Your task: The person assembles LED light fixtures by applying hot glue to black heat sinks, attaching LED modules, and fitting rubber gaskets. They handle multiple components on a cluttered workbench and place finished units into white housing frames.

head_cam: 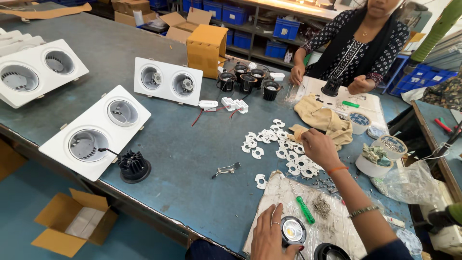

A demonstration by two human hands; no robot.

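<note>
My left hand [270, 236] rests at the near edge of the table, fingers curled around a round black lamp module with a yellow centre [292, 230], which lies on a sheet of clear plastic [288, 192]. My right hand [319, 147] reaches forward over a scatter of small white plastic rings [274, 142]; its fingertips pinch at one of them. A green-handled screwdriver [304, 209] and a small heap of screws [321, 206] lie between my arms.
White twin-hole lamp housings [96, 132] [167, 80] [36, 71] sit to the left, with a black heat sink [133, 166]. A yellow box [207, 48] and black lamp bodies [248, 81] stand further back. Another person [358, 45] works across the table. A tan cloth [322, 120] lies nearby.
</note>
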